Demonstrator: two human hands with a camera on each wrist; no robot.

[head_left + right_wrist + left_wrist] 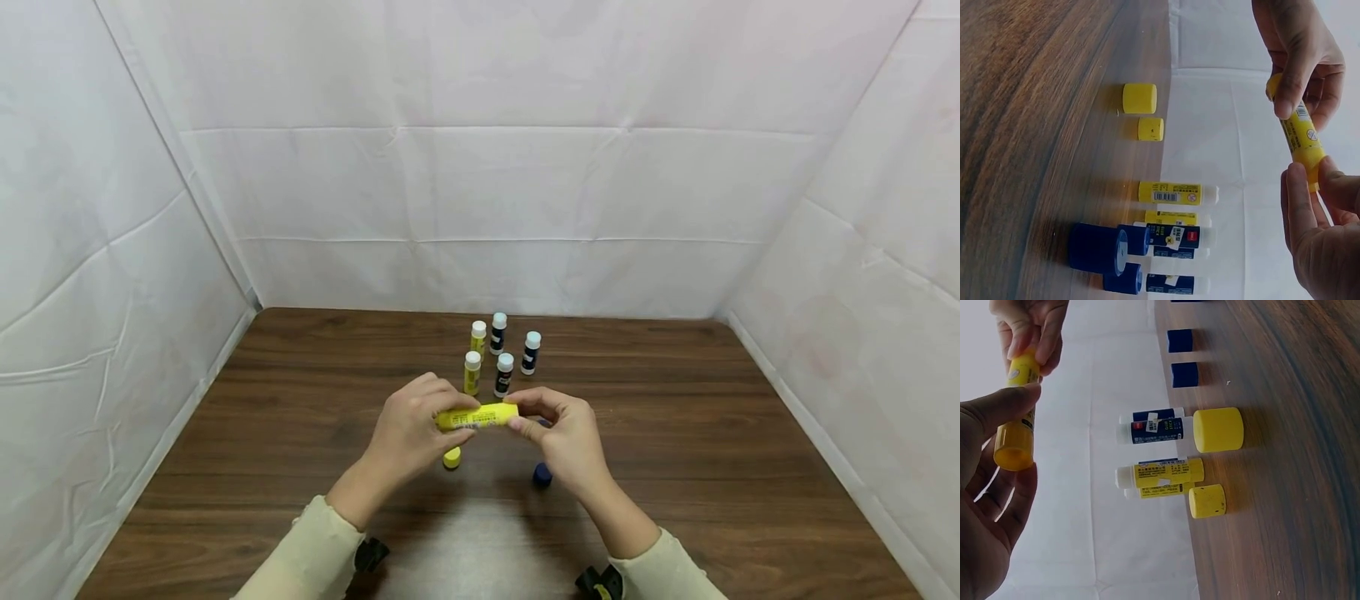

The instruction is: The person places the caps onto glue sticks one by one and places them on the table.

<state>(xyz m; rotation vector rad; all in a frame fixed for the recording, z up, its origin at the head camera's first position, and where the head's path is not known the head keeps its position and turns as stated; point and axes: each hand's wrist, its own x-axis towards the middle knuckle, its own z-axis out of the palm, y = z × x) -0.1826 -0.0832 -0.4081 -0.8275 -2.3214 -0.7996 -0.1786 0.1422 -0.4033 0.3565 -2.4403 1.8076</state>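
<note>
Left hand (pixel 408 423): curled round the left part of the held stick, forefinger above, thumb below.
Farther yellow cap (pixel 1207 500): loose on the wooden tabletop (pixel 315 400), beneath the left hand; hidden in the head view.
Nearer yellow cap (pixel 452 458): loose, just below the left thumb in the head view.
Yellow sticks, two (pixel 472 379): upright, white tops bare, beyond the left hand's fingertips.
Held yellow glue stick (pixel 480 416): raised off the tabletop, almost level, bridging both hands; smooth yellow end cap (pixel 1310 157) on the right end.
Dark blue sticks, three (pixel 503 380): upright, white tops bare, beyond the right hand's fingertips.
Blue caps, three (pixel 542 474): loose, beneath and just on the near side of the right hand; partly covered by it in the head view.
Right hand (pixel 566 435): pinching the end cap between thumb and fingers.
Step in hand: probably uncapping, judging by the loose caps and bare tops; refitting not ruled out.
Next move: calling, on that reading, for a steady left hold and a straight outward pull from the right, perhaps with a slight twist.
</note>
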